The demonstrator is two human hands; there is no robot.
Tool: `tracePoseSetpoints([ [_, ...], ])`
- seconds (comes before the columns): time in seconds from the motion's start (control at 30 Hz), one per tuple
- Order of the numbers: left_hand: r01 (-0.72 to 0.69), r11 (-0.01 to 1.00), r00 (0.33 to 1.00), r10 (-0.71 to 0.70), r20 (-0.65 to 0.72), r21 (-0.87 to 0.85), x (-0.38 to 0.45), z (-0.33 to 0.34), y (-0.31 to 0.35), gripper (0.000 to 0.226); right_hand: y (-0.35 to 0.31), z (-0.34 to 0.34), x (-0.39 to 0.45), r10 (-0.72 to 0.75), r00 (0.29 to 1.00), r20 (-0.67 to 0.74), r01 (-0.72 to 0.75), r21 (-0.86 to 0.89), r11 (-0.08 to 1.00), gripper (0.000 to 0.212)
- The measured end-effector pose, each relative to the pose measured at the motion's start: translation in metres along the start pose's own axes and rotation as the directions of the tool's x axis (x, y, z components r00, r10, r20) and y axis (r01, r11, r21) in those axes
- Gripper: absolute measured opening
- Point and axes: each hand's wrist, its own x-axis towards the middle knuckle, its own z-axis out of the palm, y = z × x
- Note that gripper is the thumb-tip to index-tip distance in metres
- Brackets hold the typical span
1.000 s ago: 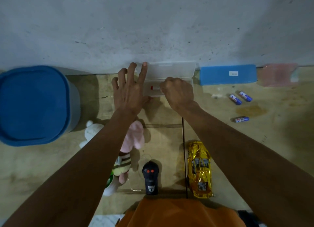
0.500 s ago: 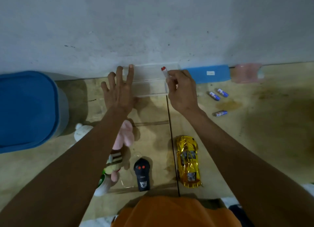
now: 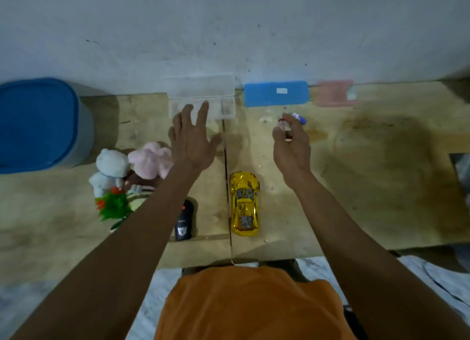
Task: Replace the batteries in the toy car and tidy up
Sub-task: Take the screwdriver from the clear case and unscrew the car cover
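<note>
A view from above of a person's two bare arms reaching forward over a worn wooden bench (image 3: 368, 187) that runs against a pale wall.

The left hand (image 3: 192, 138) hovers just left of centre, its fingers (image 3: 203, 112) straight and spread wide, holding nothing. The fingertips overlap the near edge of a clear plastic box (image 3: 223, 109) at 12 o'clock, whose lid stands open against the wall; whether they touch it cannot be told.

The right hand (image 3: 292, 146) is at about 1 o'clock, well apart from the left. Its fingers are curled narrow around a small slim object with a red tip (image 3: 284, 127); blur hides what it is. Just beyond the fingertips a blue and white battery (image 3: 299, 118) shows on the bench.

The gold toy car (image 3: 244, 203) lies at the centre of the bench, between the two forearms, touched by neither hand. Just to its left, partly under the left forearm, is a black remote control (image 3: 183, 221).

At 9 o'clock sits a cluster of soft toys (image 3: 132, 169), white and pink, with a green plastic plant (image 3: 113, 206) beside them. Further left is a large blue-lidded container (image 3: 38, 123). Against the wall at 1 o'clock lie a blue case (image 3: 276, 93) and, to its right, a pink case (image 3: 333, 92).

An orange shirt (image 3: 249, 306) fills the bottom centre.
</note>
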Motion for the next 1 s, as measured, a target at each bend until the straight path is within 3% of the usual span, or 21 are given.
tracePoseSetpoints([
  [0.1,0.009,1.000,1.000,-0.009,0.014,-0.023,-0.048,0.019,0.033,0.076,0.013,-0.027,-0.009,-0.026,1.000,0.005,0.026,-0.020,0.999,0.036],
  [0.37,0.170,0.981,0.948,-0.189,0.255,0.094,-0.169,0.085,0.101,0.078,0.053,-0.097,-0.035,0.022,0.997,0.077,-0.024,0.023,0.999,0.031],
  [0.6,0.217,0.951,0.944,-0.262,0.201,0.222,-0.188,0.111,0.114,0.079,0.084,-0.141,-0.050,0.042,0.994,0.099,-0.045,0.028,0.999,0.030],
  [0.73,0.208,0.959,0.953,-0.243,0.182,0.191,-0.186,0.111,0.118,0.075,0.082,-0.155,-0.049,0.046,0.995,0.090,-0.050,0.053,0.997,0.029],
  [0.83,0.252,0.965,0.940,-0.261,0.221,0.071,-0.190,0.108,0.121,0.071,0.076,-0.159,-0.050,0.033,0.996,0.088,-0.037,0.046,0.998,0.029],
  [0.93,0.221,0.938,0.972,-0.189,0.138,-0.268,-0.200,0.101,0.122,0.060,0.071,-0.156,-0.058,0.018,0.996,0.086,-0.023,0.063,0.998,0.028],
  [1.0,0.224,0.828,0.975,-0.199,0.104,-0.514,-0.200,0.084,0.124,0.050,0.061,-0.149,-0.065,0.001,0.996,0.094,-0.009,0.082,0.997,0.026],
])
